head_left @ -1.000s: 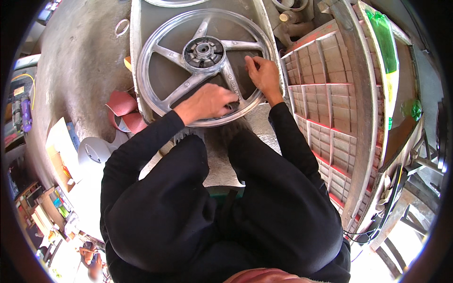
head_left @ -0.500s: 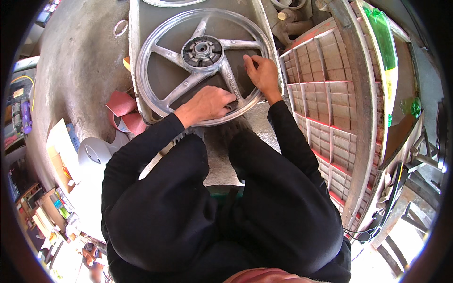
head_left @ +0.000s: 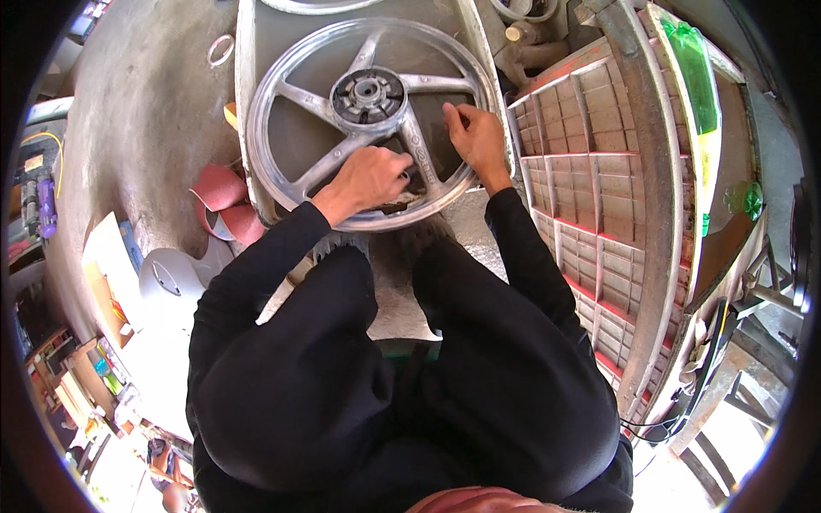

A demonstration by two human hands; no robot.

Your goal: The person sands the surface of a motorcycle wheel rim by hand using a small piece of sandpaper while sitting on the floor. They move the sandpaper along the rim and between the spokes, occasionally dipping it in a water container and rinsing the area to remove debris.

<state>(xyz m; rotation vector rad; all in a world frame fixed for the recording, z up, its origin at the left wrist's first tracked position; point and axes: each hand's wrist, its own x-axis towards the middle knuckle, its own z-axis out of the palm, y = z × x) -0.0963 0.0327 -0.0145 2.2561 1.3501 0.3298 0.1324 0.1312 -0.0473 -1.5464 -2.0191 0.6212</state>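
Curled fingers of the left hand (head_left: pixel 368 178) conceal whatever may lie beneath them, and the hand covers some of the near left part of the silver five-spoked metal wheel (head_left: pixel 368 92). The right hand (head_left: pixel 479 141) hides a stretch of its right rim. A second pale metal ring (head_left: pixel 329 8) and the grey, white-edged rectangular tray (head_left: pixel 243 111) are cut off at the far edge. Black-trousered thighs (head_left: pixel 291 376) mostly cover a dark green seat (head_left: pixel 398 346).

Left hand (head_left: pixel 368 177) shifted toward the hub (head_left: pixel 369 91), farther from wheel's near rim (head_left: pixel 389 222)
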